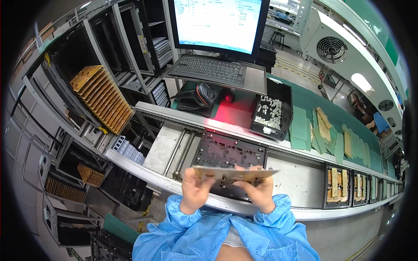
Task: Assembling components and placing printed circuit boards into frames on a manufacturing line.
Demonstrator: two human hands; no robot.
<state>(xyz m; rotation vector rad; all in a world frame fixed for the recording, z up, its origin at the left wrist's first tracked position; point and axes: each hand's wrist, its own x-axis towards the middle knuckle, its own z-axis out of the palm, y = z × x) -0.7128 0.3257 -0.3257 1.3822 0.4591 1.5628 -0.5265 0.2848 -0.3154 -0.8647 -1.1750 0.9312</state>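
My left hand [194,190] and my right hand [258,192] grip a thin brownish flat board [230,175] by its two ends, thumbs on the near side. The board is tilted and seen almost edge-on, so most of its face is hidden; it looks like a circuit board. Just beyond and below it, a black fixture tray [230,150] with cut-outs and small metal parts sits on the conveyor [296,174]. The held board covers the tray's near part. Both hands are above the rail's near side, close to my body.
Across the rail stand a scanner [198,99], a black bin [283,117] of small white parts, and green sheets [300,128]. A keyboard [209,68] and monitor [217,24] rise behind. Left, a rack holds stacked orange-brown boards [102,98]. More loaded trays [337,186] sit right.
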